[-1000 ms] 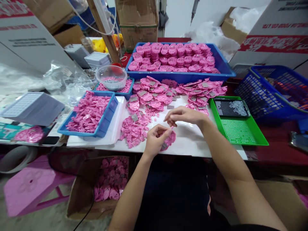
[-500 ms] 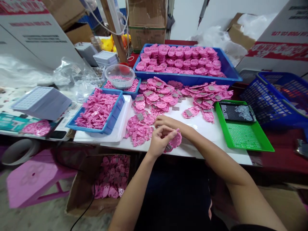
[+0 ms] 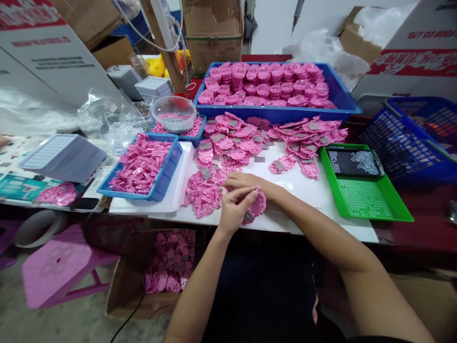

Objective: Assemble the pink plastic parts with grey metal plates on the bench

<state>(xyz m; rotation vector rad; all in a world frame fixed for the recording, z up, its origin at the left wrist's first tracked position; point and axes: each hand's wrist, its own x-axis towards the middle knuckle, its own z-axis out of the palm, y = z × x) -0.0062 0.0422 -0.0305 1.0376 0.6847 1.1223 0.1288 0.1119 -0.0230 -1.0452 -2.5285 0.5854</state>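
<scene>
My left hand (image 3: 235,209) is closed around a round pink plastic piece (image 3: 256,206) at the near edge of the white work surface (image 3: 307,190). My right hand (image 3: 246,181) lies just above it, fingers bent and reaching left onto a loose heap of small pink parts (image 3: 203,193); whether it holds one is hidden. Beyond the hands lies a spread of round pink pieces with grey inserts (image 3: 232,143).
A big blue tray (image 3: 342,102) of stacked pink pieces stands at the back. A blue bin of pink parts (image 3: 167,174) and a clear bowl (image 3: 173,113) sit left. A green tray (image 3: 367,200) and blue basket (image 3: 410,143) sit right. A cardboard box of pink pieces (image 3: 167,267) is below.
My right hand has moved from the right of the held piece leftward to the small parts heap. My left hand has kept its grip and barely moved.
</scene>
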